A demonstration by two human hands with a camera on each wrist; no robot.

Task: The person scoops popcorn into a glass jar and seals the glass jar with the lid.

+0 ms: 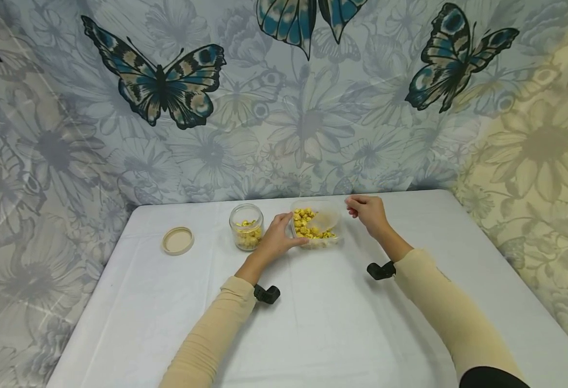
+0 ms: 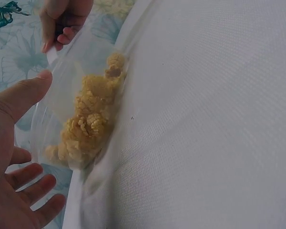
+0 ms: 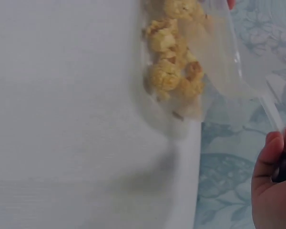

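Note:
A clear plastic container (image 1: 320, 244) of yellow popcorn (image 1: 305, 220) stands near the table's far edge. My left hand (image 1: 276, 237) steadies its left side, thumb along the near wall and fingers round the left corner; in the left wrist view the thumb (image 2: 35, 93) meets the rim. At the container's right, my right hand (image 1: 368, 215) pinches the handle of a pale translucent spoon (image 3: 272, 113). The spoon's broad bowl dips inside the container beside the popcorn. Just left of my left hand, a glass jar (image 1: 233, 230) without its lid is partly filled with popcorn.
A round cream-rimmed lid (image 1: 177, 241) lies left of the jar. White cloth covers the table (image 1: 313, 323). Close behind the far edge hangs a butterfly-and-flower backdrop (image 1: 308, 124). A small black device (image 1: 267, 294) is strapped at each wrist.

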